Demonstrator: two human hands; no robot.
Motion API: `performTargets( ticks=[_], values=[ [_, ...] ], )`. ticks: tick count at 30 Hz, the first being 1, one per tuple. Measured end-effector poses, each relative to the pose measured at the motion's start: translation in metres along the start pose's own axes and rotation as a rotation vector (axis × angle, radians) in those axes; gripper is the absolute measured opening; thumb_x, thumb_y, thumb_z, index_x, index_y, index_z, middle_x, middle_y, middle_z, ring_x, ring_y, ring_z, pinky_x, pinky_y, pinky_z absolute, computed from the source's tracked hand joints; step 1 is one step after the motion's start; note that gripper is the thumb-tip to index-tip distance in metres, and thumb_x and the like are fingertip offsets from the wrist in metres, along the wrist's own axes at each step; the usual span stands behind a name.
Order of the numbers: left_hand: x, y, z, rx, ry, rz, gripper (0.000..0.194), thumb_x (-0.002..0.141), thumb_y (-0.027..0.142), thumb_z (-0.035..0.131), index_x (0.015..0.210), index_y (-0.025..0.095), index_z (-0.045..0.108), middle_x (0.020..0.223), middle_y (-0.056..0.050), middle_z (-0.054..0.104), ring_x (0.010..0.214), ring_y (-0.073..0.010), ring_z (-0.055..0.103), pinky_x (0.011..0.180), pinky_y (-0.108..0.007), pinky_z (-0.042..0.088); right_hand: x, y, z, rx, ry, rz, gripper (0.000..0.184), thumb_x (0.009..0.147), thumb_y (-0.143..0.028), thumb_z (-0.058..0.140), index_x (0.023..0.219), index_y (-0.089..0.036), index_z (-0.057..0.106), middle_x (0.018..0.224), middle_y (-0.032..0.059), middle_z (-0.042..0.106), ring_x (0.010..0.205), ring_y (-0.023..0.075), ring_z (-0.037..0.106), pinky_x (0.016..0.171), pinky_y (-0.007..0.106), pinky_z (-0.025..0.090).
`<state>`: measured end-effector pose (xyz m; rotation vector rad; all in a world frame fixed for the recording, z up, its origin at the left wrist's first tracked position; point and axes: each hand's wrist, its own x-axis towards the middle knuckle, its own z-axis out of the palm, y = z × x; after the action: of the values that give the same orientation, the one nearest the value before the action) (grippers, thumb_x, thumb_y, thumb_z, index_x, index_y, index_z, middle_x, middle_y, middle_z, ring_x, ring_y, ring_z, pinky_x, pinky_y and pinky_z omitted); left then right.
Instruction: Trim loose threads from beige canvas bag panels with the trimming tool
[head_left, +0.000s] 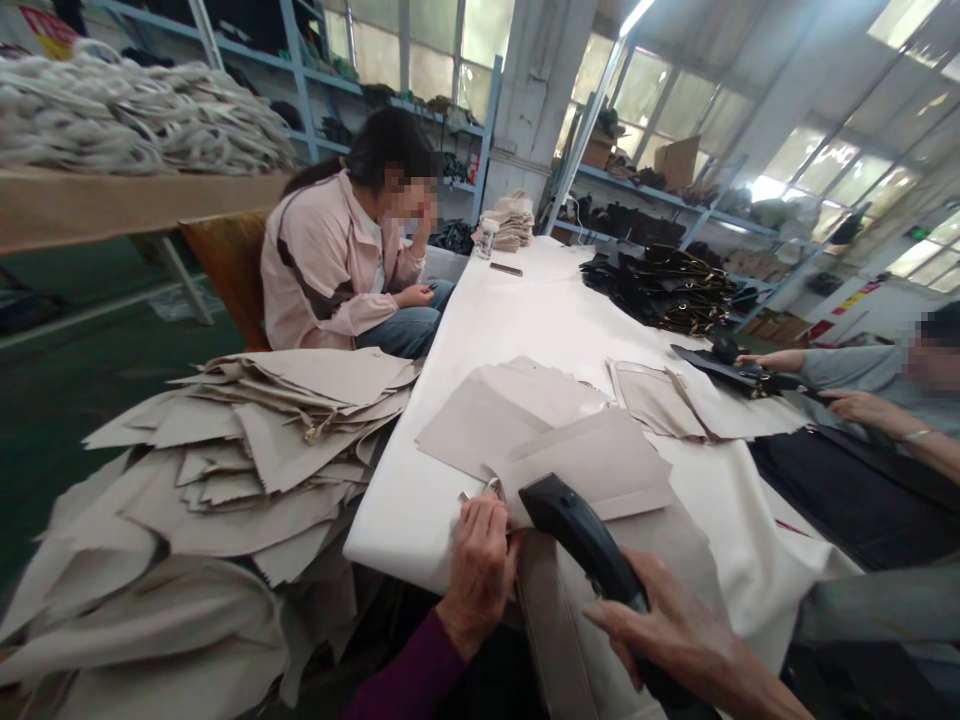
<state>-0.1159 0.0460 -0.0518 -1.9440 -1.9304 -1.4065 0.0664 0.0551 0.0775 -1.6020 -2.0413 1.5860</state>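
My right hand (667,625) is wrapped round a black curved handheld tool (574,525), whose kind I cannot make out. The tool's wide end lies over the edge of a beige bag piece (592,465) at the table's near side. My left hand (484,555) pinches the edge of this beige piece, just left of the tool's end. A small metal fitting (465,497) shows by my left fingertips. Part of the beige material (559,630) hangs over the table edge between my hands. More flat beige pieces (517,400) lie just beyond.
A large heap of beige pieces (225,500) stands left of the white table (405,500). Beyond it sits a person in a pink jacket (322,260). At the right, another person's hands (862,410) are at black pieces (720,370). Black bags with metal fittings (660,285) are piled farther back.
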Motion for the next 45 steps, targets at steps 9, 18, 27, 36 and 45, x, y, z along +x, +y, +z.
performTargets(
  ticks=[9, 18, 27, 36, 45],
  values=[
    [0.003, 0.001, -0.003, 0.046, 0.017, 0.032, 0.012, 0.080, 0.009, 0.051, 0.078, 0.019, 0.045, 0.083, -0.007, 0.057, 0.086, -0.0231, 0.055, 0.082, -0.041, 0.047, -0.025, 0.009, -0.011, -0.007, 0.049, 0.030, 0.036, 0.082, -0.046, 0.055, 0.099, -0.016, 0.046, 0.045, -0.0084, 0.049, 0.040, 0.0109, 0.048, 0.041, 0.021, 0.039],
    [-0.001, -0.005, 0.002, 0.122, 0.002, 0.107, 0.011, 0.081, 0.011, 0.052, 0.081, 0.020, 0.046, 0.088, -0.008, 0.059, 0.087, -0.0251, 0.056, 0.082, -0.042, 0.044, -0.001, -0.004, 0.003, 0.108, 0.005, -0.078, 0.018, 0.082, -0.034, 0.058, 0.085, -0.018, 0.052, 0.048, -0.0069, 0.053, 0.040, 0.0085, 0.049, 0.040, 0.016, 0.040],
    [0.000, -0.010, 0.007, 0.131, 0.062, 0.178, 0.008, 0.085, 0.018, 0.048, 0.080, 0.022, 0.044, 0.082, -0.006, 0.057, 0.080, -0.0241, 0.056, 0.077, -0.039, 0.045, -0.052, 0.032, -0.042, 0.161, 0.259, -0.039, 0.031, 0.083, -0.044, 0.056, 0.091, -0.015, 0.050, 0.047, -0.0071, 0.052, 0.040, 0.0097, 0.049, 0.042, 0.019, 0.042],
    [0.001, -0.009, 0.009, 0.178, 0.044, 0.193, 0.010, 0.086, 0.018, 0.048, 0.078, 0.022, 0.042, 0.079, -0.005, 0.055, 0.077, -0.0234, 0.053, 0.077, -0.039, 0.043, -0.027, 0.053, -0.069, 0.260, 0.311, -0.012, 0.031, 0.081, -0.045, 0.058, 0.076, -0.016, 0.051, 0.049, -0.0053, 0.052, 0.041, 0.0097, 0.051, 0.041, 0.020, 0.042],
    [0.003, -0.004, 0.003, 0.203, -0.090, 0.154, 0.016, 0.087, 0.022, 0.048, 0.074, 0.023, 0.037, 0.072, -0.002, 0.047, 0.069, -0.0214, 0.047, 0.068, -0.035, 0.040, -0.071, 0.057, -0.103, 0.286, 0.475, -0.087, 0.032, 0.082, -0.045, 0.060, 0.073, -0.015, 0.053, 0.050, -0.0029, 0.055, 0.042, 0.0118, 0.053, 0.043, 0.023, 0.042]
  ],
)
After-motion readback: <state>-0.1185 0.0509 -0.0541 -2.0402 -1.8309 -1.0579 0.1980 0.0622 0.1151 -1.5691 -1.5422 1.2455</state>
